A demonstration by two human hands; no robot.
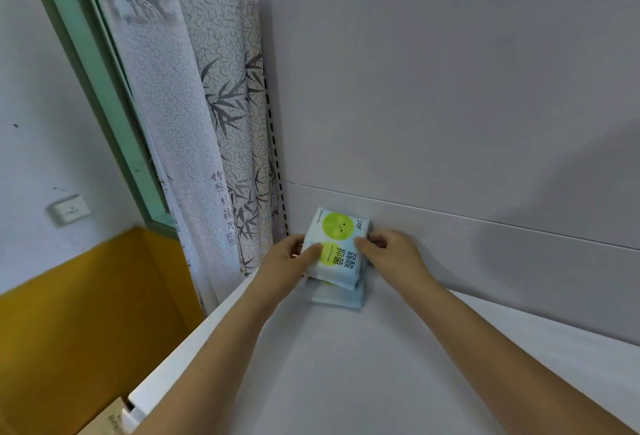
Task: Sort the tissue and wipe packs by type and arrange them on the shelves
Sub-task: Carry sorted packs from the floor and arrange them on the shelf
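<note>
A pale blue wipe pack (337, 246) with two green circles and dark lettering tops a small stack at the back left corner of the white shelf (363, 365). Under it the light blue edge of another pack (341, 297) shows. My left hand (294, 258) grips the top pack's left side, thumb on its face. My right hand (391, 251) grips its right side, thumb on top and fingers curled behind. The stack stands close to the shelf's grey back panel (450, 123).
A patterned curtain (207, 123) hangs left of the shelf beside a green window frame (104, 88). A slotted upright (275, 157) runs along the shelf's left edge. Below left are a yellow wall band (86, 313), a wall socket (69, 209) and a cardboard corner (107, 420).
</note>
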